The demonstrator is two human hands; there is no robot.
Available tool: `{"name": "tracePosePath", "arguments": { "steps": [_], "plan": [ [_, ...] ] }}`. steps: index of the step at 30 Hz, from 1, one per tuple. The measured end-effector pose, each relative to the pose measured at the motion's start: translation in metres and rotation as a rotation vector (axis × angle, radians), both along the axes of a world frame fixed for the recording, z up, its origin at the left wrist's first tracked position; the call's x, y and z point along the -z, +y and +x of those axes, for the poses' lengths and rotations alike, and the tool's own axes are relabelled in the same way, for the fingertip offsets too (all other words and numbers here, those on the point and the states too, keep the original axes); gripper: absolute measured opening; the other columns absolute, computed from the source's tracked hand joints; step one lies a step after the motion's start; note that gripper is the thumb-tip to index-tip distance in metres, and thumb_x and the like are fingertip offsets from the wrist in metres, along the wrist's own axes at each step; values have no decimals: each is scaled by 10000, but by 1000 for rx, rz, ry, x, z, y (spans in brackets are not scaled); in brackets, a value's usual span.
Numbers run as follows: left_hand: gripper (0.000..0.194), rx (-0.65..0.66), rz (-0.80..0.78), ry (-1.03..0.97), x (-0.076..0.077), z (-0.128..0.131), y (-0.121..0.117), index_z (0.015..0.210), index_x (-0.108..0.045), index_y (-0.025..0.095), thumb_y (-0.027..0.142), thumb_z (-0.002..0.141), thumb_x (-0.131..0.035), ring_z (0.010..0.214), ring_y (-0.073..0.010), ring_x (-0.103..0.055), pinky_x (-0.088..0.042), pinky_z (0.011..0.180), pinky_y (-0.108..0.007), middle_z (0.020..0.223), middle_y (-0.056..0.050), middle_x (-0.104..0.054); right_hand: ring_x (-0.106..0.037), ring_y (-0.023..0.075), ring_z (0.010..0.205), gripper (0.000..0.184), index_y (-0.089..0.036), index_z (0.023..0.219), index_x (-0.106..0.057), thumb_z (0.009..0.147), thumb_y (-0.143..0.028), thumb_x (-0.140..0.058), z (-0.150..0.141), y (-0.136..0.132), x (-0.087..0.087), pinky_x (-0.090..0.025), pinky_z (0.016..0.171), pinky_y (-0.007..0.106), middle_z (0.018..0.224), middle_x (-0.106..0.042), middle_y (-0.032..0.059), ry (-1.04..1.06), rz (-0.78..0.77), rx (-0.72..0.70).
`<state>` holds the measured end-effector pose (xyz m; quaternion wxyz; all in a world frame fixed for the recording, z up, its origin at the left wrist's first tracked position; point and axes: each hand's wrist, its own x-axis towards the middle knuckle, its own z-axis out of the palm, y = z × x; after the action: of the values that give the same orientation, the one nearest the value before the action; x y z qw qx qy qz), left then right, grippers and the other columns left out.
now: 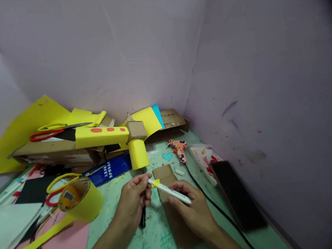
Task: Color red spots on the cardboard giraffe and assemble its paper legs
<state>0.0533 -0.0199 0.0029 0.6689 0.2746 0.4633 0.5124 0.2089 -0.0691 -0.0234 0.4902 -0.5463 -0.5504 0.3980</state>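
Note:
My left hand [134, 201] and my right hand [193, 209] meet over a brown cardboard strip [170, 206] on the green cutting mat [158, 240]. Both pinch a white stick-like tool [171, 191], with a small yellow paper scrap [155, 183] at its left end, by my left fingertips. A black pen [143, 218] lies on the mat under my left hand. Just beyond stands a yellow paper-covered cardboard model [115, 138] with red dots and a yellow cylinder.
A yellow-wrapped tube [79, 201] lies at left beside yellow-handled scissors [59, 184]. Red-handled scissors [51, 131] rest on a cardboard box. A black phone [238, 198], a black cable [215, 207], a patterned glue gun [180, 149], a blue booklet [109, 170] and pink paper [69, 244] lie around.

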Motion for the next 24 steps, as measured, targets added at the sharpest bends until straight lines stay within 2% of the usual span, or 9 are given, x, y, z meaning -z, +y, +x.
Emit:
{"name": "tracePosePath", "arguments": {
  "steps": [5,9,14,18,20,22,24],
  "plan": [
    [244,-13,-42,-43,7,-3,1,808,-680,60,186,606,-732,362,-43,-431,-327,314,-149,486,46,-557,-622,199,695,373,-160,984,-641,659,-337,-692,1,-2,-5,-483,622,287,817,-695,59,127,-33,-99],
    [199,-26,-45,-58,10,-5,0,807,-685,63,162,636,-710,366,-47,-437,-329,312,-150,496,41,-560,-577,167,618,353,-138,995,-645,755,-396,-631,3,-1,-1,-477,561,284,835,-687,86,160,-67,-110],
    [316,-32,-45,-51,9,-6,0,789,-703,66,224,531,-795,368,-55,-446,-332,307,-152,485,32,-575,-541,143,558,309,-125,979,-648,831,-388,-581,4,0,9,-447,528,266,754,-659,62,131,-99,-63],
    [424,-25,-61,-24,6,-9,-10,724,-702,76,323,426,-873,338,-48,-420,-313,289,-149,444,31,-572,-606,191,713,235,-139,937,-697,818,-325,-615,-2,-6,11,-473,644,289,814,-693,74,64,-25,-100],
    [466,-30,-80,12,6,-14,-16,699,-696,89,384,396,-890,317,-44,-390,-297,286,-147,396,43,-540,-617,196,724,234,-146,960,-717,806,-294,-623,-5,-9,10,-475,653,287,829,-710,72,39,11,-130],
    [484,-74,-77,60,7,-22,-19,694,-687,107,420,385,-889,320,-47,-383,-295,296,-149,371,57,-513,-632,195,718,247,-172,991,-742,795,-277,-634,-4,-12,8,-478,656,282,835,-730,62,34,38,-162],
    [435,-135,-39,101,6,-29,-16,666,-652,130,409,414,-871,350,-54,-404,-314,317,-155,400,65,-510,-659,203,791,258,-218,1019,-762,789,-271,-659,3,-12,6,-483,730,289,894,-752,52,50,58,-164]
  ]
}}
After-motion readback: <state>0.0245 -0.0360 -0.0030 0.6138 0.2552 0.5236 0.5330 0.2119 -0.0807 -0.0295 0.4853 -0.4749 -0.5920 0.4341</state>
